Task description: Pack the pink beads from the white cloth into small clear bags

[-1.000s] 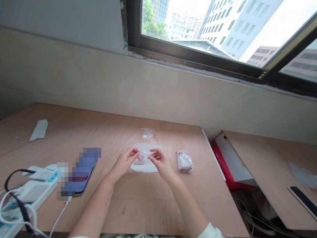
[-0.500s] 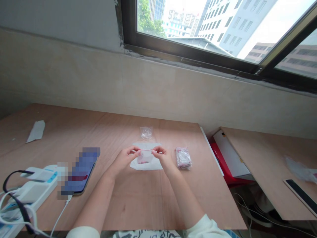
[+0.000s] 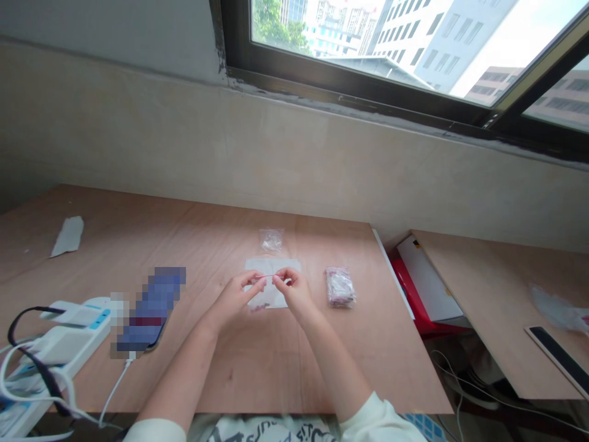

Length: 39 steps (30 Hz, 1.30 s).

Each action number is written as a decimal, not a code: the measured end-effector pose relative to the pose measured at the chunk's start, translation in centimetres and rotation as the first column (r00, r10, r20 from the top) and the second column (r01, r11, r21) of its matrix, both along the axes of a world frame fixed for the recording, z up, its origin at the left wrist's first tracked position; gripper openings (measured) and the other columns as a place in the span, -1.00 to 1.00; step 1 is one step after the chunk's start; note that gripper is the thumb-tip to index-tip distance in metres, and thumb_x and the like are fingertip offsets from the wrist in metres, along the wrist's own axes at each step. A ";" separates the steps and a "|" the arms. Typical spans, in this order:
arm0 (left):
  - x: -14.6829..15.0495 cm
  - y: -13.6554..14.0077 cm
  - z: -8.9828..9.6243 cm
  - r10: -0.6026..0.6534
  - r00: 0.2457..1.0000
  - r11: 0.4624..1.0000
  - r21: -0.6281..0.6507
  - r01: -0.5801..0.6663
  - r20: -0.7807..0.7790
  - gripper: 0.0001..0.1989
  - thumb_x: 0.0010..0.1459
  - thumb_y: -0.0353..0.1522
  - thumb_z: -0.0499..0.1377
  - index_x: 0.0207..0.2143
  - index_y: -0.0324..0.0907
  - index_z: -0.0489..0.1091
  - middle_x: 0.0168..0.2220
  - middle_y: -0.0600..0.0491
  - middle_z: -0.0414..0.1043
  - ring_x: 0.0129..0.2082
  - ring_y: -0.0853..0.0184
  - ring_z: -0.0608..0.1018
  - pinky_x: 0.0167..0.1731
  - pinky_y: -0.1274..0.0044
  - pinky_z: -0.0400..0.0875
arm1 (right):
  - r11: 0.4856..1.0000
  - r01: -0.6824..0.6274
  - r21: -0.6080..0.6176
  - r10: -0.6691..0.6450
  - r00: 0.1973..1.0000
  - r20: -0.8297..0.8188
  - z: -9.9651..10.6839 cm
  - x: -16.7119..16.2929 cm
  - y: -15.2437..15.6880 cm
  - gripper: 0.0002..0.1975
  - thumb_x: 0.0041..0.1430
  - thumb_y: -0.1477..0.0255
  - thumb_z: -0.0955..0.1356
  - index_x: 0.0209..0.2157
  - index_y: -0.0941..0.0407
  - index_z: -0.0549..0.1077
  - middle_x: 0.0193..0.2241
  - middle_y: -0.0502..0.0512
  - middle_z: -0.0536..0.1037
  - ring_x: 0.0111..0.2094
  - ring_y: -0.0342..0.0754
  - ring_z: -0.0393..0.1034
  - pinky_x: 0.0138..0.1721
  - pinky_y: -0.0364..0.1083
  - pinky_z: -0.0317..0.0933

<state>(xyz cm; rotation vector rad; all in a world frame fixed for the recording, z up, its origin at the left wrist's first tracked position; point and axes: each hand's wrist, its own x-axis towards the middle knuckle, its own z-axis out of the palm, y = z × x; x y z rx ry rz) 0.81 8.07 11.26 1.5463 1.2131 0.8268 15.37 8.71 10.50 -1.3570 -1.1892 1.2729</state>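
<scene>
My left hand (image 3: 241, 290) is closed in a pinch, and so is my right hand (image 3: 291, 287). Between their fingertips runs a short, thin red string (image 3: 269, 275), held just above a white sheet (image 3: 276, 299). Near the sheet's lower left edge, below my left fingers, lie small pinkish bits (image 3: 260, 306), too small to make out. Behind the sheet is a small clear plastic bag (image 3: 272, 240). To the right of my right hand sits a plastic-wrapped packet (image 3: 340, 286) with pink showing through.
On the left of the wooden table (image 3: 257, 362) are a phone (image 3: 154, 310) on a charging cable, a white power strip (image 3: 73, 344) with tangled cables, and a paper scrap (image 3: 67, 236). A gap on the right separates a second table (image 3: 497, 288).
My hands have come closer together, with the red string still stretched between them. The white sheet's outline looks different. The view has tipped slightly downward.
</scene>
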 end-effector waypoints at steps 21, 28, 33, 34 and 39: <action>-1.2 0.2 0.8 0.093 0.990 0.996 -0.008 -0.094 -0.103 -0.74 -0.09 -0.19 0.09 -0.50 -0.19 0.42 -0.36 0.04 0.45 -0.27 0.27 0.43 -0.23 0.55 0.24 | 0.994 -0.042 -0.103 0.012 0.961 -0.275 0.1 0.6 0.2 -0.76 -0.29 0.32 0.38 -0.70 0.15 0.26 -0.66 -0.06 0.37 -0.60 -0.23 0.20 -0.47 -0.18 0.08; -0.5 0.3 -0.4 0.174 0.985 0.981 -0.089 -0.175 -0.020 -0.68 -0.12 -0.14 0.10 -0.45 -0.21 0.40 -0.44 0.07 0.47 -0.37 0.29 0.46 -0.37 0.57 0.31 | 0.990 -0.098 -0.104 0.061 0.948 -0.313 -0.3 0.6 -0.5 -0.72 -0.23 0.22 0.35 -0.61 0.16 0.31 -0.61 -0.01 0.43 -0.55 -0.18 0.28 -0.45 -0.16 0.16; 0.5 0.8 -0.6 0.204 0.976 0.964 -0.191 -0.185 0.081 -0.61 -0.14 -0.10 0.10 -0.36 -0.23 0.35 -0.38 0.01 0.47 -0.36 0.27 0.48 -0.41 0.55 0.34 | 0.979 -0.113 -0.168 0.063 0.959 -0.277 -1.9 0.8 -0.9 -0.70 -0.24 0.21 0.34 -0.60 0.18 0.31 -0.65 -0.01 0.40 -0.66 -0.24 0.21 -0.61 -0.21 0.10; 0.4 0.9 -0.8 0.209 0.974 0.962 -0.200 -0.188 0.089 -0.58 -0.13 -0.09 0.08 -0.32 -0.23 0.33 -0.35 -0.01 0.47 -0.35 0.27 0.48 -0.41 0.54 0.35 | 0.983 -0.051 -0.174 0.006 0.968 -0.250 -2.2 1.2 -0.8 -0.71 -0.23 0.22 0.33 -0.60 0.18 0.30 -0.67 -0.01 0.39 -0.68 -0.25 0.18 -0.66 -0.23 0.07; -1.8 1.2 -3.5 0.259 0.964 0.961 -0.091 -0.263 -0.056 -0.54 -0.16 -0.03 0.04 -0.36 -0.22 0.33 -0.35 -0.04 0.47 -0.26 0.25 0.46 -0.24 0.49 0.30 | 0.933 0.346 -0.101 -0.351 0.935 -0.043 -1.6 7.1 0.5 -0.80 -0.18 0.29 0.30 -0.55 0.14 0.27 -0.67 -0.04 0.35 -0.67 -0.22 0.15 -0.71 -0.20 0.11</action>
